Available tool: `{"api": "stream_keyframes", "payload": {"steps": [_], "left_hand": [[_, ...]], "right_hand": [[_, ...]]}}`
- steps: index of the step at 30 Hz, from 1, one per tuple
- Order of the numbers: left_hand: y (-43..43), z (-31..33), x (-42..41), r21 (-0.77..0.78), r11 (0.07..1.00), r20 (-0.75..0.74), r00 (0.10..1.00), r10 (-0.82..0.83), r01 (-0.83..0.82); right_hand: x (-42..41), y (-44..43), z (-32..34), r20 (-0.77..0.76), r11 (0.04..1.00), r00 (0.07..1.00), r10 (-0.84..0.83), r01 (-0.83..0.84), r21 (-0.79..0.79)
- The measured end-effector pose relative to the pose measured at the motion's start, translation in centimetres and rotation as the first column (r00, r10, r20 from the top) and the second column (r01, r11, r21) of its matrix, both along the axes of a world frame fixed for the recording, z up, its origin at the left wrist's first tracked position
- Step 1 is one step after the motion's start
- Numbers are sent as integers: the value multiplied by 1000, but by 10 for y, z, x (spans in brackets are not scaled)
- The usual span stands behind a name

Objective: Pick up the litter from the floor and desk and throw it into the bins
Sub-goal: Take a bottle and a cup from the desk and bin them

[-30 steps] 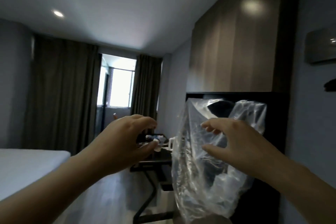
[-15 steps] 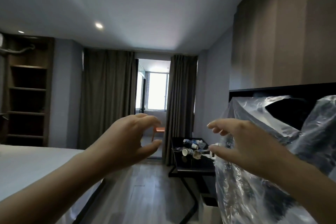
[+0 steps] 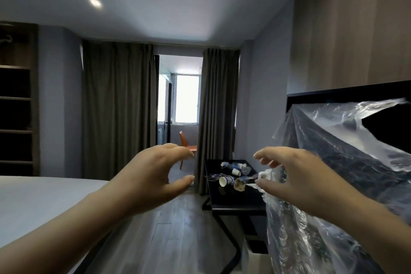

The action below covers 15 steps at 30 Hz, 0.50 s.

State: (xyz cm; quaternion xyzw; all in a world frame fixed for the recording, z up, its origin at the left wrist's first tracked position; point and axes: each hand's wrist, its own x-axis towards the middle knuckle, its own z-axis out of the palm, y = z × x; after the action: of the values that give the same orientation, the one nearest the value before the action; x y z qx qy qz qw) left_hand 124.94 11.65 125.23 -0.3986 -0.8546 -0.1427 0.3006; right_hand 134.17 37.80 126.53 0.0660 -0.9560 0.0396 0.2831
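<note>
Head view, hotel-type room.

- Left hand (image 3: 151, 176): raised at about 8 o'clock of the view centre. Fingers curved, with the thumb set well apart below them. Nothing lies in the gap.
- Right hand (image 3: 298, 176): raised at about 4 o'clock, in the same curved shape, thumb and fingers apart. It holds no item. It overlaps the clear plastic sheet (image 3: 347, 162) behind it; I cannot tell whether the thumb touches the plastic.
- Litter (image 3: 233, 173): a loose heap on the black desk (image 3: 233, 201), seen between the two hands at roughly 5 o'clock of centre.
  - A white paper cup (image 3: 223, 181) lies on its side with its mouth toward the camera.
  - A second cup (image 3: 239, 184) lies just beside it at its 3 o'clock.
  - Crushed bottles (image 3: 235, 165) with blue labels lie at 12 o'clock of the cups.
- Plastic sheet: drapes over a dark unit along the wall at 3 to 5 o'clock.
- A pale box shape (image 3: 255, 260) stands under the desk at 5 o'clock; I cannot tell whether it is a bin.
- Bed (image 3: 33, 202) at 8 o'clock.
- Dark shelves (image 3: 15, 113) at 9 o'clock.
- Curtains (image 3: 117, 113) stand on either side of a gap at centre, with an orange chair (image 3: 185, 145) and a window (image 3: 188, 98) beyond.
- Ceiling light (image 3: 95, 2) at 11 o'clock.
</note>
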Motion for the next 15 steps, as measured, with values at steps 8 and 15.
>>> {"api": "stream_keyframes", "payload": {"steps": [8, 15], "left_hand": [[9, -11, -153, -32, 999, 5, 1000, -13, 13], [8, -13, -293, -12, 999, 12, 999, -49, 49]], "right_hand": [[-145, 6, -11, 29, 998, 998, -58, 59, -22], [-273, 1, -16, 44, 993, 993, -111, 112, -28]]}}
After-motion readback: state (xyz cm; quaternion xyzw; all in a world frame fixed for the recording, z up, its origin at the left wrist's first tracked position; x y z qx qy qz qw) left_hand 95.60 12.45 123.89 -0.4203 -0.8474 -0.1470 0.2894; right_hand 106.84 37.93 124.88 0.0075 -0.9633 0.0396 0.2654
